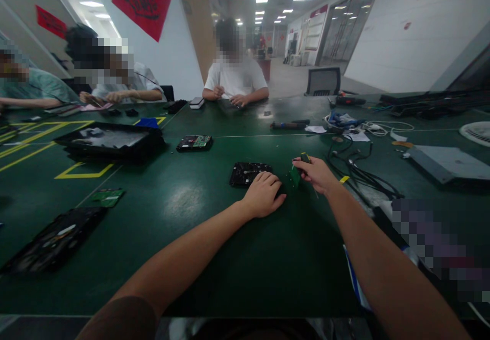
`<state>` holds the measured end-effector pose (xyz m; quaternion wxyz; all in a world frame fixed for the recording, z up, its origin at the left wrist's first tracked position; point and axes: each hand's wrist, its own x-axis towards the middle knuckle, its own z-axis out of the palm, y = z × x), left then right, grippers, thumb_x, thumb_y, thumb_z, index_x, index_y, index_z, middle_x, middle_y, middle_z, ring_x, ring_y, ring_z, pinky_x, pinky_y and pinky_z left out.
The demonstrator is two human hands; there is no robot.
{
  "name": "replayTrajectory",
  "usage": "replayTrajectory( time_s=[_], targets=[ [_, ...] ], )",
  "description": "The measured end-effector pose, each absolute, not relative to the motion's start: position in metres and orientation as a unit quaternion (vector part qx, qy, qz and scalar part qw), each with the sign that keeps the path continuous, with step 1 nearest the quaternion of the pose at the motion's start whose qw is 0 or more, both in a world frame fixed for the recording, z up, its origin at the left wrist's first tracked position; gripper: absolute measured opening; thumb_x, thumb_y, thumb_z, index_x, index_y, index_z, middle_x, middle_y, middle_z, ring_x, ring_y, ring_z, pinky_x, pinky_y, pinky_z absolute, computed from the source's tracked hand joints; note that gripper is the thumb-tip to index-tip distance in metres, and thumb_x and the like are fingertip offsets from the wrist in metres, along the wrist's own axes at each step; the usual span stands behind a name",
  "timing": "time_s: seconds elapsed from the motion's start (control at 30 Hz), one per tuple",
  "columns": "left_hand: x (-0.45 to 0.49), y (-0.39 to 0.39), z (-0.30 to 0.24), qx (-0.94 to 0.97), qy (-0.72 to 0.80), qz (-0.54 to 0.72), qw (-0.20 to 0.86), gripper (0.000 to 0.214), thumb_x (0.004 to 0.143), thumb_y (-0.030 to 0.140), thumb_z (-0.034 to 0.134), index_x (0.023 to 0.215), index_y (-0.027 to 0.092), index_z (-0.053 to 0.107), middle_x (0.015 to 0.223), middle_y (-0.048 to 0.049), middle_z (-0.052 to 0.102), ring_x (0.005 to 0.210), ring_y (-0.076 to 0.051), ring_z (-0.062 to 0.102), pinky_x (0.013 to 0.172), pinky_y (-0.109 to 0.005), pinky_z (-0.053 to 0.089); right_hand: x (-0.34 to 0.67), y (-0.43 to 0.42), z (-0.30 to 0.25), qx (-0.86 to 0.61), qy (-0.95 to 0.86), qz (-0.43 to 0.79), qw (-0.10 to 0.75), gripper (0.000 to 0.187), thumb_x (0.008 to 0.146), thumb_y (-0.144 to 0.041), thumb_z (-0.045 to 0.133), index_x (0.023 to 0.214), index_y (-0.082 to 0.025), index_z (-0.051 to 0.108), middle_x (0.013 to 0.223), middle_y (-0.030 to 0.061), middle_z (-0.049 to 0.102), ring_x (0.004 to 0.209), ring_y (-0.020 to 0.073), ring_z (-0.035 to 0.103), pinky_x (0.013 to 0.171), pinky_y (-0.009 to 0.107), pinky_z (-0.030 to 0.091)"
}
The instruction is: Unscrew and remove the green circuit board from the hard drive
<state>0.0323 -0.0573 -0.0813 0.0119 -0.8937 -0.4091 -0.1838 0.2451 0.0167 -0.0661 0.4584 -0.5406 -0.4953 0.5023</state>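
Where our green tabletop (214, 268) spreads: across it sits a co-worker in a white T-shirt (237, 79), and two more people work at the far left.
Black tray (115, 153): to our left, well apart from our hands, beside yellow tape lines (84, 175).
Grey metal case (446, 164): at the right, beyond the dark cables (358, 174) crowding our right forearm.
Our left hand (265, 193): palm down, fingers loosely bent, thumb spread away, laid over the near right corner of the black hard drive (245, 174) and hiding part of it.
Our right hand (316, 172): fingers curled tight round a screwdriver (305, 158).
Black hard drive: flat on the table, under our left fingertips and left of our right hand.
Green circuit board (294, 177): tilted at our right fingertips, near the drive's right end; pinched or merely touched, we cannot tell.
Screwdriver: yellow-and-black handle up, thin shaft showing below our hand.
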Motion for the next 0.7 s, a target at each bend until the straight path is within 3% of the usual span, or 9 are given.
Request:
replayTrajectory(
  time_s=[0.3, 0.7],
  targets=[
    [0.03, -0.062, -0.083, -0.882, -0.43, -0.193, 0.033, 0.042, 0.1, 0.048, 0.049, 0.118, 0.015, 0.068, 0.118, -0.0133, 0.067, 0.121, -0.03, 0.054, 0.113, -0.05, 0.039, 0.258, 0.018, -0.071, -0.549, -0.462, 0.513, 0.471, 0.018, 0.077, -0.022, 0.079, 0.078, -0.016, 0.061, 0.06, -0.0031, 0.054, 0.042, 0.0058, 0.045, 0.032, 0.016, 0.023],
    [0.057, -0.039, -0.087, -0.891, -0.417, -0.17, 0.051, 0.036, 0.099, 0.043, 0.048, 0.111, 0.015, 0.068, 0.116, -0.0132, 0.066, 0.117, -0.029, 0.058, 0.117, -0.051, 0.035, 0.258, 0.016, -0.071, -0.548, -0.452, 0.504, 0.491, 0.015, 0.079, -0.022, 0.074, 0.079, -0.017, 0.06, 0.06, -0.0037, 0.054, 0.042, 0.0062, 0.046, 0.032, 0.017, 0.024]
  ],
)
